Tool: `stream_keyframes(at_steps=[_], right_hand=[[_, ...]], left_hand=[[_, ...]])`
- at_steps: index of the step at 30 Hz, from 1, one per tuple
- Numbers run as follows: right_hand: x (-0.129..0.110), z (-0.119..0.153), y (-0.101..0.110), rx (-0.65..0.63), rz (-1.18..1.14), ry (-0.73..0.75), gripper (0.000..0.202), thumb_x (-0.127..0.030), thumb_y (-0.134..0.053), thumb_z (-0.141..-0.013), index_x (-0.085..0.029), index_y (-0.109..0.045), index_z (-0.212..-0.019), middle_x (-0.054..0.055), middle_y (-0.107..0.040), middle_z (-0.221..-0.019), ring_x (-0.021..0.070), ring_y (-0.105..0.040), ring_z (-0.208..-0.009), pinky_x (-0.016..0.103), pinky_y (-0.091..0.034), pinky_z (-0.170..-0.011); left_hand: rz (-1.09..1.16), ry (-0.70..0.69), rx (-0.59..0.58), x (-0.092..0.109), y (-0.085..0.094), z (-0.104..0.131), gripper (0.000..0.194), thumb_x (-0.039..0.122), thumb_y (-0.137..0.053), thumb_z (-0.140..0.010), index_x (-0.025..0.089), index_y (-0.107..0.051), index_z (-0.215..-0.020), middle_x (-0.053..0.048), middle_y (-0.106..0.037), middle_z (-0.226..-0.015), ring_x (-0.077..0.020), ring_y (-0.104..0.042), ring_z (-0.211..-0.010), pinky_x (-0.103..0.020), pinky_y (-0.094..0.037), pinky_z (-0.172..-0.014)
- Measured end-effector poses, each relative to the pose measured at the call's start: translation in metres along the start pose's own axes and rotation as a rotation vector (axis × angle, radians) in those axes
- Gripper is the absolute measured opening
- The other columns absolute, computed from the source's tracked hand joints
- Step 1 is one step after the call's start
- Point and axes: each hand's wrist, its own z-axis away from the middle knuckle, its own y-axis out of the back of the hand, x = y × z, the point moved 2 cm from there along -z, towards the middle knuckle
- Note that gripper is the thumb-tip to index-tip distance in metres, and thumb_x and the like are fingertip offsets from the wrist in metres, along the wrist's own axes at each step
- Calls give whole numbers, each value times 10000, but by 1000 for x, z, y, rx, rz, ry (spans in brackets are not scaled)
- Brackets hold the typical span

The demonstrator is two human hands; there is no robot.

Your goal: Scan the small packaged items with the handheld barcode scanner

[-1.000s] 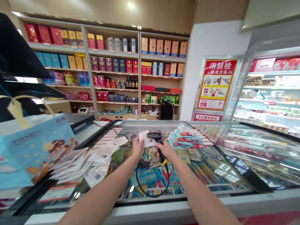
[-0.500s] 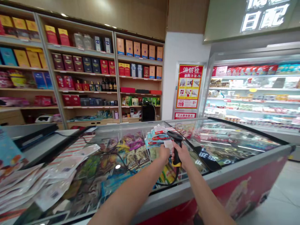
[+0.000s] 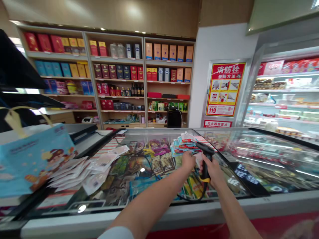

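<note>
Left hand (image 3: 188, 161) in pinch grip on pale packet (image 3: 198, 157), right hand (image 3: 213, 170) around scanner (image 3: 205, 147).

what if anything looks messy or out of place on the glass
Nothing looks plainly spilled or damaged. Mildly untidy: the white packets at left overlap at uneven angles, and the blue-and-red packets form a ragged heap toward the far side of the glass, so neither group is squared up.
</note>
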Motion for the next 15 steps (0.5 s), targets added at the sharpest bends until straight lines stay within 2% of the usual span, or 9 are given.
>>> stream_keyframes(at_steps=[3, 5, 8, 10, 12, 15], right_hand=[[8, 0, -17, -31, 2, -16, 409, -510, -757, -603, -202, -499, -683, -57, -538, -471, 105, -480, -341, 234, -424, -332], [13, 0, -33, -89, 18, -22, 414, -519, -749, -611, -199, -493, -668, -51, -542, -474, 105, -483, -342, 237, -436, -337], [21, 1, -64, -167, 59, -41, 403, -517, -737, -628, -195, -497, -660, -44, -534, -458, 108, -490, -343, 238, -443, -341], [25, 2, -87, -224, 68, -52, 394, -503, -739, -631, -194, -496, -663, -43, -538, -467, 102, -488, -345, 234, -446, -347], [27, 3, -113, -296, 71, -59, 393, -498, -735, -635, -195, -486, -660, -46, -537, -478, 95, -485, -347, 231, -449, -351], [28, 4, -152, -402, 93, -62, 385, -510, -701, -661, -199, -475, -653, -52, -517, -465, 97, -480, -344, 235, -446, -344]], left_hand=[[-96, -124, 100, -4, 55, -20, 267, 105, -633, -691, 126, -667, -955, -110, -681, -1012, -192, -629, -937, -294, -464, -848], [-184, -200, 153, -4, 104, -34, 249, 97, -642, -679, 121, -679, -924, -119, -680, -1034, -207, -618, -985, -312, -449, -890], [-393, -214, 242, -6, 187, -50, 267, 115, -657, -677, 129, -675, -943, -117, -675, -1073, -215, -601, -1050, -307, -428, -922], [-580, -141, 305, -8, 243, -56, 312, 153, -669, -682, 123, -662, -992, -142, -661, -1116, -231, -597, -1071, -303, -424, -917], [-759, 2, 318, -15, 295, -59, 353, 215, -664, -699, 127, -640, -1041, -162, -660, -1117, -260, -608, -1066, -313, -442, -870], [-914, 220, 349, -30, 356, -61, 464, 341, -704, -667, 143, -611, -1077, -184, -649, -1143, -313, -605, -1081, -343, -458, -824]])
